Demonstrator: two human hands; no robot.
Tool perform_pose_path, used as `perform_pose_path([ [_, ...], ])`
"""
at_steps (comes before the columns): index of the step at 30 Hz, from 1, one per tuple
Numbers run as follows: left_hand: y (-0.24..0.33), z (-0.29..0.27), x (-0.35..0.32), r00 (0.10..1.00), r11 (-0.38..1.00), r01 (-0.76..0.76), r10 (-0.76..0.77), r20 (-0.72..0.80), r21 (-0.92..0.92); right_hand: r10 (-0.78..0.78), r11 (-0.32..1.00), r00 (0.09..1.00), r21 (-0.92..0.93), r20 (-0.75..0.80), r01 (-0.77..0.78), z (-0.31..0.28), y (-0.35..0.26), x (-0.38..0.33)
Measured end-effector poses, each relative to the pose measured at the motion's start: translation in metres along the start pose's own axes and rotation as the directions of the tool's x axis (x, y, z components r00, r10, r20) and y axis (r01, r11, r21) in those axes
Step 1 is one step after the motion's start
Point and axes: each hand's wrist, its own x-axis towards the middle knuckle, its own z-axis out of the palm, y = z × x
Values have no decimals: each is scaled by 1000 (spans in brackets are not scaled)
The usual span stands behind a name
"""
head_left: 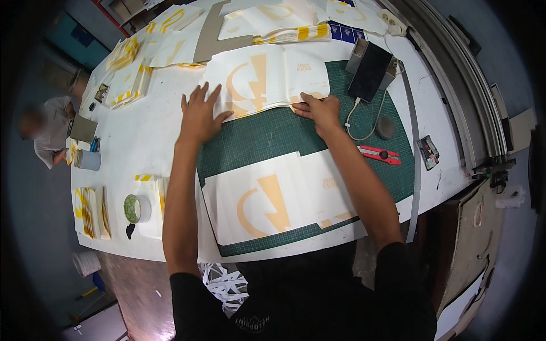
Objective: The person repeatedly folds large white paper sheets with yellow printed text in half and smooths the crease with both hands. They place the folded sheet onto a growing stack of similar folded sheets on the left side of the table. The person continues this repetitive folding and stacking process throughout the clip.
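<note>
The right hand (321,115) pinches the lower edge of the upper printed sheet (273,74) between thumb and fingers, at the sheet's 4 o'clock; the left hand (200,116) is loose and spread at its 8 o'clock, fingertips at the corner, and whether they press down cannot be told. The sheet lies at 12 o'clock from the centre of the green cutting mat (261,142), partly beyond its far edge. Two short lines of pale-orange lettering stand on its right panel, with fainter small print below; its left panel carries a large pale-orange emblem, a broken ring with a tapering wedge and a jagged bolt. The paper is white, with a crease between the panels and layers showing along the near edge. At the mat's 6 o'clock, a lower printed sheet (278,199) bears the same emblem and lettering, its outline notched. A red cutter (380,154) lies at 3 o'clock, and a black phone (371,74) leans between 1 and 2. Farther out are a yellow-edged stack (293,35) at 12, grey cardboard (223,45) at 11, a green-cored tape roll (136,208) between 8 and 9, and another person (54,125) at 9.
</note>
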Motion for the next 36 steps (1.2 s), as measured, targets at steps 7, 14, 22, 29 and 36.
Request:
perform_pose_path([
  [7,88,-34,-90,981,911,-190,186,-47,-367,47,983,989,-182,143,-21,-14,-6,-1],
  [14,128,-40,-139,993,859,-73,112,48,-507,160,952,978,-283,135,-117,-24,-21,-2],
  [22,134,-40,-188,998,871,-28,53,36,-490,-119,395,884,-795,452,459,-63,-51,-78],
  [29,137,-27,-200,997,869,-76,57,-54,-490,136,55,739,-750,660,659,-103,-58,-100],
  [36,138,-22,-203,994,866,-78,31,-103,-494,135,43,726,-736,674,676,-103,-53,-97],
])
